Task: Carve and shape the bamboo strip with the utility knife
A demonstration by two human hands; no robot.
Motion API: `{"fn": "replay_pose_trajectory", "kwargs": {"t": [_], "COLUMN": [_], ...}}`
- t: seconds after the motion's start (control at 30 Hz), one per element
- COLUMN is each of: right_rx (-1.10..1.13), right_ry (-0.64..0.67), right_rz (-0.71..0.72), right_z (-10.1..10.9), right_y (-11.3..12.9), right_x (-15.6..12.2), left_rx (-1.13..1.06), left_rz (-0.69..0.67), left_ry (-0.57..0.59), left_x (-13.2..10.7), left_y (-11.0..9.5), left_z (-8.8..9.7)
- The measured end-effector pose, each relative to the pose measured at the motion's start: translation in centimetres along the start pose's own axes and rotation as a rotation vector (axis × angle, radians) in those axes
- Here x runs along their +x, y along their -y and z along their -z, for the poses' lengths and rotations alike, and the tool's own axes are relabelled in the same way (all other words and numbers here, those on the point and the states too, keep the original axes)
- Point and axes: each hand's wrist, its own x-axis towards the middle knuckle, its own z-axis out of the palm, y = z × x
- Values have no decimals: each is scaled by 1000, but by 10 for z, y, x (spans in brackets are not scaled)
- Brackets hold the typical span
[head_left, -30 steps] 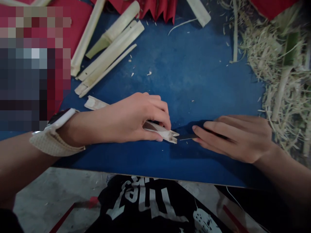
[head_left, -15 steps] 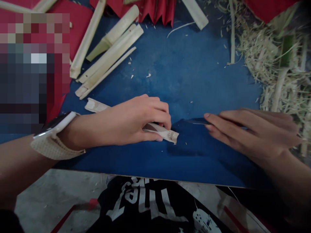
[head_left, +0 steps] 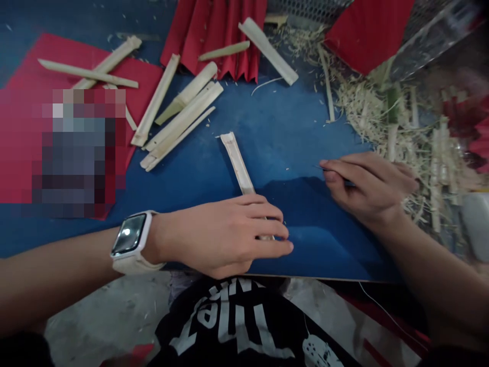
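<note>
My left hand [head_left: 237, 232], with a white watch [head_left: 132, 233] on its wrist, lies over a split piece of bamboo [head_left: 237, 160] near the front of the blue table. The fingers curl over its near end and the thumb is mostly hidden. The bamboo's hollow, pale inside faces up, and its far end points away and slightly left. To the right, my right hand [head_left: 367, 186] is closed in a pinch on a thin, dark knife blade [head_left: 318, 166]. Only the narrow tip shows beyond the fingertips, apart from the bamboo.
Several split bamboo pieces [head_left: 187, 114] lie at the upper left, some on red paper [head_left: 28, 76]. Pleated red paper [head_left: 214, 35] is at the back. Pale shavings [head_left: 359, 109] are heaped at the right. The blue table's front edge [head_left: 305, 278] runs before my body.
The bamboo has swung from lying nearly sideways to pointing away from me, with my left hand now over its near end. My right hand still pinches the blade. The view has shifted.
</note>
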Motion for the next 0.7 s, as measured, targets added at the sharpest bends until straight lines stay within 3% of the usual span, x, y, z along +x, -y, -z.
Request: {"fn": "replay_pose_trajectory", "kwargs": {"t": [0.1, 0.2, 0.53, 0.7], "right_rx": [-20, -23, 39, 43], "right_ry": [-22, -16, 82, 85], "right_rz": [-12, -24, -74, -78], "right_z": [-12, -18, -16, -13], "right_y": [-1, 0, -5, -4], "right_x": [-5, -9, -16, -16], "left_rx": [98, 137, 478, 555], "left_rz": [88, 79, 169, 160], "left_ry": [3, 11, -99, -187], "left_x": [-3, -4, -7, -7], "left_y": [5, 11, 28, 22], "left_z": [-4, -6, -3, 0]}}
